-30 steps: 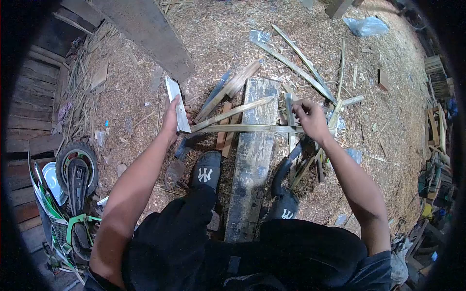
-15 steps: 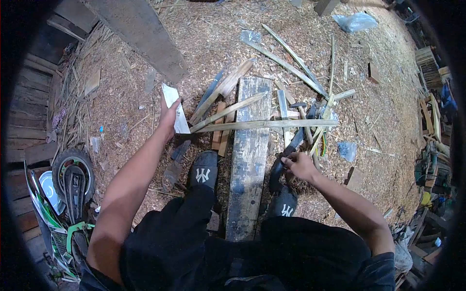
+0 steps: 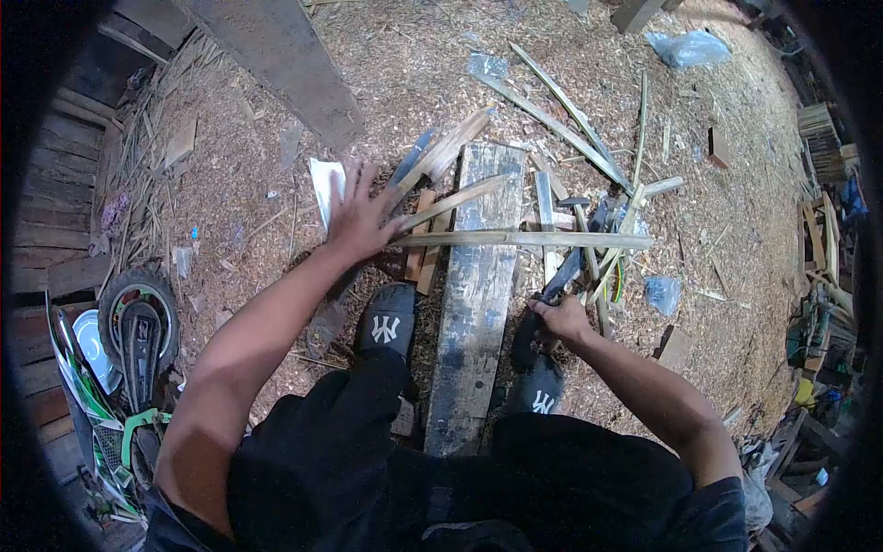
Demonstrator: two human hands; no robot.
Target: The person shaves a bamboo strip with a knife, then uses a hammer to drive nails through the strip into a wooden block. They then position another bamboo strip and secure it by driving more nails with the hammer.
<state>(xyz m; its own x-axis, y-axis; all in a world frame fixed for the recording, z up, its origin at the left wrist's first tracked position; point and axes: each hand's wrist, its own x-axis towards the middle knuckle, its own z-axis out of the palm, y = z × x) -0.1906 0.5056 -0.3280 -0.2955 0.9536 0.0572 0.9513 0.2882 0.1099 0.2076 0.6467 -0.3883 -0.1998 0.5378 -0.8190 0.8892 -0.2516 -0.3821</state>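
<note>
My left hand (image 3: 361, 219) is spread open at the left ends of two pale wooden strips, partly covering a white sheet (image 3: 326, 184) on the ground. One strip (image 3: 543, 239) lies across the long worn beam (image 3: 476, 322) between my feet; the shorter strip (image 3: 460, 200) slants upward onto it. Right of the beam, my right hand (image 3: 559, 317) is closed on the dark handle of a large knife (image 3: 566, 271). The blade points up and right, among crossed wooden strips.
Wood shavings cover the ground (image 3: 248, 175). A thick post (image 3: 285, 74) stands at upper left. A wheel (image 3: 138, 317) and green-and-white bike parts (image 3: 110, 432) are at left. Clear plastic (image 3: 688, 48) lies at upper right, stacked wood (image 3: 819, 230) at far right.
My left hand has let go of the white sheet, opened and moved right toward the strips. My right hand has closed around the knife's handle. The view has shifted slightly.
</note>
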